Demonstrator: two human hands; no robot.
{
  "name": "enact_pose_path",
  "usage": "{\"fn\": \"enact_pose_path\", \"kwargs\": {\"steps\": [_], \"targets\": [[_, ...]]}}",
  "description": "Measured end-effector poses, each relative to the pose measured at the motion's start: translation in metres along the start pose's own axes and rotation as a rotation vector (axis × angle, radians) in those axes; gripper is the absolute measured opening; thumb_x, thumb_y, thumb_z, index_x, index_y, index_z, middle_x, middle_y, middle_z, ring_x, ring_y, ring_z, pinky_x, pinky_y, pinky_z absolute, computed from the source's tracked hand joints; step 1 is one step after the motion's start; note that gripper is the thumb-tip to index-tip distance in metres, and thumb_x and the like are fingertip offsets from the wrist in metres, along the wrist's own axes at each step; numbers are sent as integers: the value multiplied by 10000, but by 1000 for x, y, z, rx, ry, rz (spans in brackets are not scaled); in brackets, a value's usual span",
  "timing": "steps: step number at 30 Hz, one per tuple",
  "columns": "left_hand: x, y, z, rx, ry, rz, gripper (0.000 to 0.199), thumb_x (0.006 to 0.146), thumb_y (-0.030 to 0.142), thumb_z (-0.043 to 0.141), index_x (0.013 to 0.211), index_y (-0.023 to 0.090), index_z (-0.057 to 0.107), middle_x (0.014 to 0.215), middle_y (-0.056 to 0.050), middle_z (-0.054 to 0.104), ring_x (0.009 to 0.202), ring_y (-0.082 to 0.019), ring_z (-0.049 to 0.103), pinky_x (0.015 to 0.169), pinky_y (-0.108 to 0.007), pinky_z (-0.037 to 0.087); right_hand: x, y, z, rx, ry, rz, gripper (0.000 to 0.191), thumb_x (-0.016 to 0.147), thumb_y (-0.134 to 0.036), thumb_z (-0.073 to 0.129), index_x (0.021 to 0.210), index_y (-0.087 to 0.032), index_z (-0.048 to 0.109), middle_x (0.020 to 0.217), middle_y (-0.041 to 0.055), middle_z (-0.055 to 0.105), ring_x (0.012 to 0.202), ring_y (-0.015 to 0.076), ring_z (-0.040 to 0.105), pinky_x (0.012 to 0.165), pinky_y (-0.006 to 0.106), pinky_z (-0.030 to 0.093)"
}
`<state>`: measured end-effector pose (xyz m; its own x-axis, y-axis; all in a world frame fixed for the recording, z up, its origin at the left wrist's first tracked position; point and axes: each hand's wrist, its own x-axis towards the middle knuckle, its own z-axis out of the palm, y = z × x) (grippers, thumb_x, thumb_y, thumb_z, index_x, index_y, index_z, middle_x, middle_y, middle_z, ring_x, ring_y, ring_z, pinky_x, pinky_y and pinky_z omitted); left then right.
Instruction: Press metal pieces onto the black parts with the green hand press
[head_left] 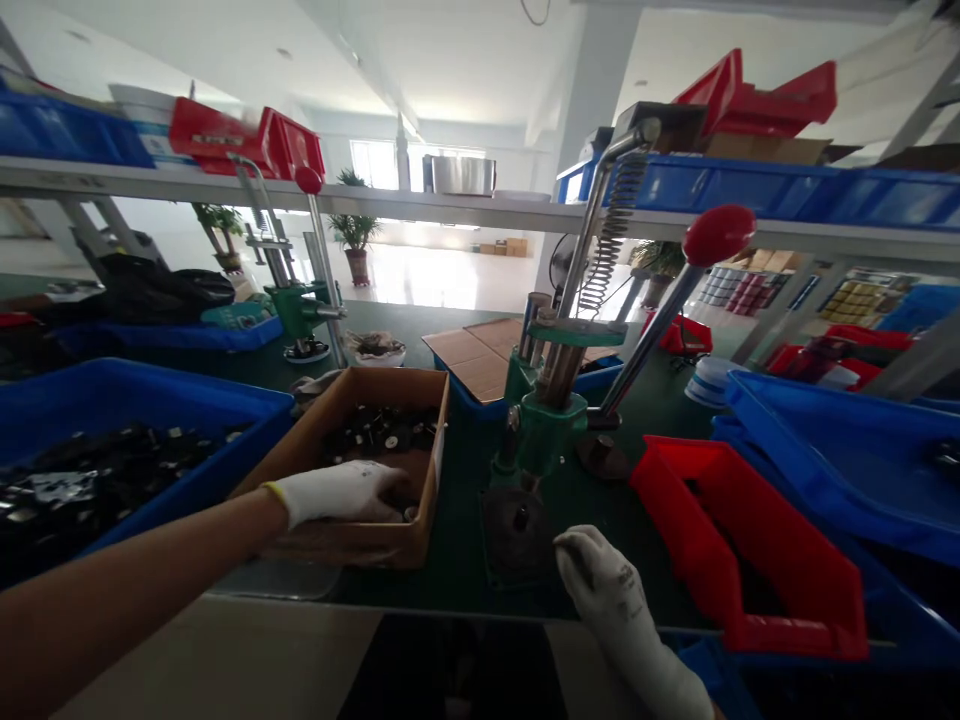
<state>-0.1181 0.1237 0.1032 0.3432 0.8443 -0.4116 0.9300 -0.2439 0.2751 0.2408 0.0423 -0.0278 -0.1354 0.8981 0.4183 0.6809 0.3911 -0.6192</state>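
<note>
Small dark parts [367, 430] lay loose in the cardboard box [405, 545] on the green desk [461, 500]. Left hand [352, 492], gloved, was inside the box, fingers bent down among the parts; could not tell whether they had closed on one. Right hand [602, 575] sat just beside the base plate [514, 550] of the press [551, 420], fingers curled narrow; contents, if any, hidden. Judgement: parts probably light, stiff, not fragile, perhaps slippery where smooth; best hold likely a fingertip pinch across the outer edges.
</note>
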Motion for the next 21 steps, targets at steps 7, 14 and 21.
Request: {"fn": "enact_pose_path", "kwargs": {"steps": [7,14,21], "targets": [[18,0,8,64,8,31,277,751,291,629,986,217,757,1046,-103,782,978,-294,722,824,-340,528,-12,17,-2,234,100,304,342,908,-515,603,966,-200,723,890,94,704,708,212,681,585,307,592],[-16,-5,-19,-413,358,104,334,891,471,556,999,175,666,1037,-76,733,1000,-244,662,889,-328,521,-20,-1,-23,438,416,447,466,833,-624,673,1005,-194,722,858,107,719,703,228,695,561,296,599],[-64,74,21,-1035,-200,220,345,836,496,728,931,175,646,789,-12,621,627,-113,524,589,-233,421,-7,-101,-37,707,-193,-80,166,955,-338,639,901,-243,765,1061,109,739,1078,235,701,1019,395,554]]}}
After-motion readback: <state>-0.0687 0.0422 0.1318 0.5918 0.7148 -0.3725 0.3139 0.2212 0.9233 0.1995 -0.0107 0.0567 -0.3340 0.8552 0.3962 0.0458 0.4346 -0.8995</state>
